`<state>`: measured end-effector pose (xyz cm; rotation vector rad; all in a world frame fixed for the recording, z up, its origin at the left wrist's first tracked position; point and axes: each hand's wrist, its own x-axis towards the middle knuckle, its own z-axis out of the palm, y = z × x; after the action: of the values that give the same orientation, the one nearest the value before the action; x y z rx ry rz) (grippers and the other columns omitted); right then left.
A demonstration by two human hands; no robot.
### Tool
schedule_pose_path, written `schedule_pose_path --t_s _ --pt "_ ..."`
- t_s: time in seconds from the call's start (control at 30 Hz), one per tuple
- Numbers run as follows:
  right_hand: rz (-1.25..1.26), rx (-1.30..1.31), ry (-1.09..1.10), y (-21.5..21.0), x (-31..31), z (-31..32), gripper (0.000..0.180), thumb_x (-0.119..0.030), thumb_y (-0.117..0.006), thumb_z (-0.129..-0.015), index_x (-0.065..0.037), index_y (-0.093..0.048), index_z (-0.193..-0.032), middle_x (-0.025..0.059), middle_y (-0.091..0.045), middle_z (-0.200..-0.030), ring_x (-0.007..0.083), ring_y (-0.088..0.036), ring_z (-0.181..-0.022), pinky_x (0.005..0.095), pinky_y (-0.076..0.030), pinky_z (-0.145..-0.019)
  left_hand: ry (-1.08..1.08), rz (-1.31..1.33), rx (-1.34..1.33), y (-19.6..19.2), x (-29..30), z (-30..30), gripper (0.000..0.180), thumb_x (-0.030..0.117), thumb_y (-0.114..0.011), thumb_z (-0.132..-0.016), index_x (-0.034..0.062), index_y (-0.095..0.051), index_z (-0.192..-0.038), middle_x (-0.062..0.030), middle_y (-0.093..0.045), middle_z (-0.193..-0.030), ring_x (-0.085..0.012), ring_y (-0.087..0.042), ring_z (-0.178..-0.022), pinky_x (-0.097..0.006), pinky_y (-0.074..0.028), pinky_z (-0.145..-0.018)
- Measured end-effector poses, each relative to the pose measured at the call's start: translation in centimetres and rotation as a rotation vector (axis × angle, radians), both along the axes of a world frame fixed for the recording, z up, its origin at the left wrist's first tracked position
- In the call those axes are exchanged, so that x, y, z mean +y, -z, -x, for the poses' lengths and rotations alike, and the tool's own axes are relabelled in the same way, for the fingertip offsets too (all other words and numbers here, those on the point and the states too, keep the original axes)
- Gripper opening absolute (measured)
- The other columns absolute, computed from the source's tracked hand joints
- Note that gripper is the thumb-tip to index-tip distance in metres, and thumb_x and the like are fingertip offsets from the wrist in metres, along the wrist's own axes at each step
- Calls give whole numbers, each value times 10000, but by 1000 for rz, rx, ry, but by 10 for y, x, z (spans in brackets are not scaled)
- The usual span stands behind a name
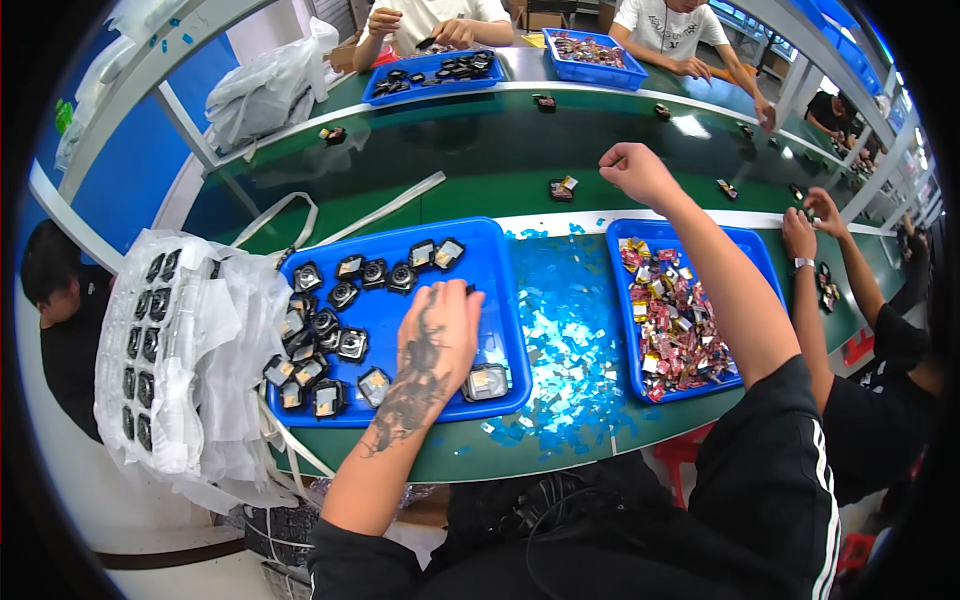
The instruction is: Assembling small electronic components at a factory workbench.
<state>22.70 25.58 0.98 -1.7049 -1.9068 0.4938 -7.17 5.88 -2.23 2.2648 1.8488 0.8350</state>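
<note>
My left hand [440, 328] is over the right half of a blue tray [503, 330], back of the hand up, fingers curled. A small dark edge shows by its fingertips; what they hold, if anything, is hidden. Small black square housings [325, 322] with round or pale faces lie mostly in the tray's left half. One pale-faced housing [486, 382] sits in its near right corner. My right hand [638, 172] is raised over the green conveyor belt [470, 205], its fingers closed in a pinch whose inside I cannot see. Left of it on the belt lies a black part with a yellowish piece [563, 188].
A second blue tray [620, 305] holds many small red, silver and yellow parts. Blue film scraps [570, 345] cover the table between the trays. Stacked plastic blister sheets [190, 350] stand left. Co-workers' hands [800, 232] work at right; others sit across the belt behind blue bins [590, 72].
</note>
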Motion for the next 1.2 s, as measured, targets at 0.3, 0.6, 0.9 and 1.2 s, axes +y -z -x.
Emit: schedule_pose_path --t_s 0.3,0.6,0.9,1.2 --pt "174 -305 -320 -29 -98 -52 101 -100 -713 -785 -8 -691 -819 86 -685 -746 182 -639 -682 313 -502 -642 283 708 -1668 -20 -4 0 320 230 -431 -1037 -25 -566 -1174 -179 -649 -1111 -164 -654 -832 -319 -558 -772" --pt "-213 -132 -67 -25 -132 -51 98 -44 -684 -811 0 -633 -881 137 -667 -798 282 -666 -781 358 -518 -695 306 537 -1258 -13 -8 -11 452 128 -464 -1002 122 -388 -1447 -129 -637 -1069 -142 -633 -838 -273 -537 -755" --pt "-48 147 -226 -44 -194 9 66 -5 -678 -830 7 -661 -893 86 -656 -797 165 -642 -740 281 -511 -669 363 303 -891 -11 -16 -17 303 132 -685 -876 102 -666 -1177 -86 -548 -1099 -144 -595 -901 -267 -508 -761" --pt "212 642 -396 -27 -220 69 124 2 -702 -841 14 -668 -960 51 -669 -883 93 -634 -824 224 -517 -715 593 309 -884 -11 -26 -23 127 145 -744 -827 59 -732 -919 -75 -627 -926 -173 -616 -852 -304 -491 -751"
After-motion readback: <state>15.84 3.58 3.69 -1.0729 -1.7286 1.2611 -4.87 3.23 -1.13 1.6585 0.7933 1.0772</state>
